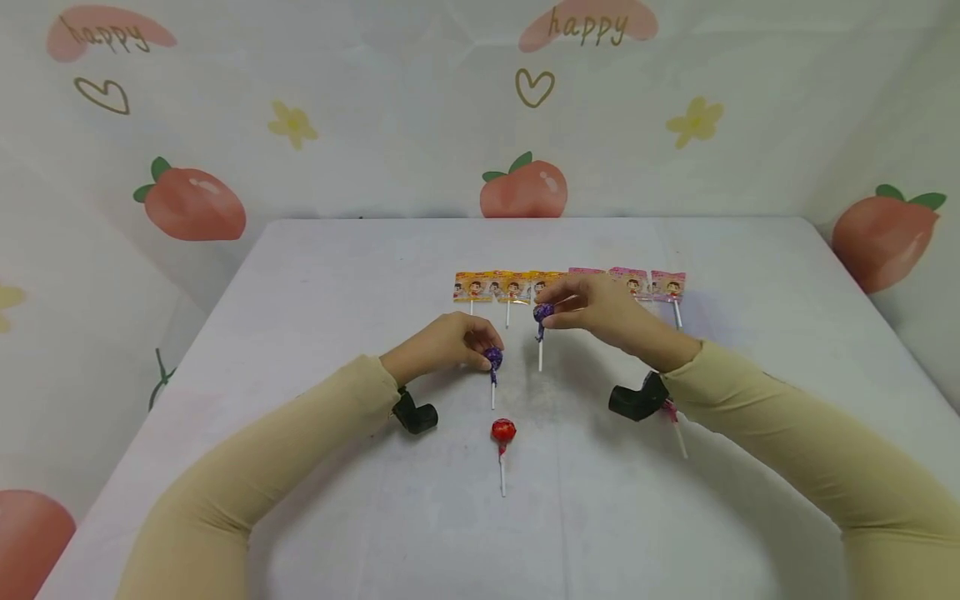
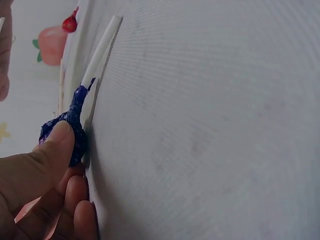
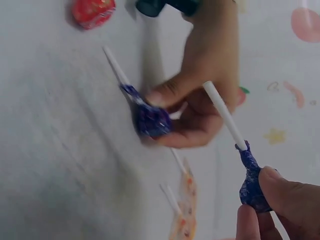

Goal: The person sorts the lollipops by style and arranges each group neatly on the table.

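My left hand pinches the head of a purple-wrapped lollipop between thumb and fingers, close over the white tabletop, its white stick pointing toward me. Another purple-wrapped lollipop is pinched at its head by my right hand, held a little farther back and to the right, with the stick hanging down. Nearer to me lies a red-wrapped lollipop on the table. Behind my hands is a row of flat-packet lollipops, the yellow packets at left and the pink packets at right, partly hidden by my right hand.
Under my right forearm a lollipop with a pink wrapper end shows, its head hidden. Black wrist mounts hang below both cuffs. The white table meets a patterned cloth backdrop at its far edge.
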Motion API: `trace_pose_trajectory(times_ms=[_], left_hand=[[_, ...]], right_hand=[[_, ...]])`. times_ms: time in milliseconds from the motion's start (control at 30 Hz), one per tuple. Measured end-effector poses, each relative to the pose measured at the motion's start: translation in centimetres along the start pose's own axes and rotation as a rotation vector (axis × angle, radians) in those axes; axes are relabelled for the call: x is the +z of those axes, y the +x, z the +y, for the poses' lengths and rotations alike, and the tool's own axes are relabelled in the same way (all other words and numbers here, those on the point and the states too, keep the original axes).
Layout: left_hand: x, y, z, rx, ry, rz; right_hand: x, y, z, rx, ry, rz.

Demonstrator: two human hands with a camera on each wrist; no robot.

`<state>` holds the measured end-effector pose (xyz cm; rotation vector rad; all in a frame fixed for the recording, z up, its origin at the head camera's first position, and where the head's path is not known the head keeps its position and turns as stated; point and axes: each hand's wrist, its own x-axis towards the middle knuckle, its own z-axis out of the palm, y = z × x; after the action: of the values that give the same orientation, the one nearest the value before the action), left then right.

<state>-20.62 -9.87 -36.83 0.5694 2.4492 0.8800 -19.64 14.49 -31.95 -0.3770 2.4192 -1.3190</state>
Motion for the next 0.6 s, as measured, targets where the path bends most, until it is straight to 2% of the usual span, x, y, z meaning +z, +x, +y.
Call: trace_pose_trajectory(times_ms=[200,333,600], left_hand=[[-0.1,0.0,-0.1,0.02,-0.008,-0.004],[0.0,0.0,-0.1,0.012,-0.017,-0.004],[0.0,0.0,-0.2,0.014,-0.01,0.011]], right_hand=[[2.7,0.5,1.1,-0.05,-0.012,-0.019],[4.2,0.8,1.7,-0.072,-0.019,-0.035],[5.8,1.1,1.9,-0.035,-0.095,-0.033]])
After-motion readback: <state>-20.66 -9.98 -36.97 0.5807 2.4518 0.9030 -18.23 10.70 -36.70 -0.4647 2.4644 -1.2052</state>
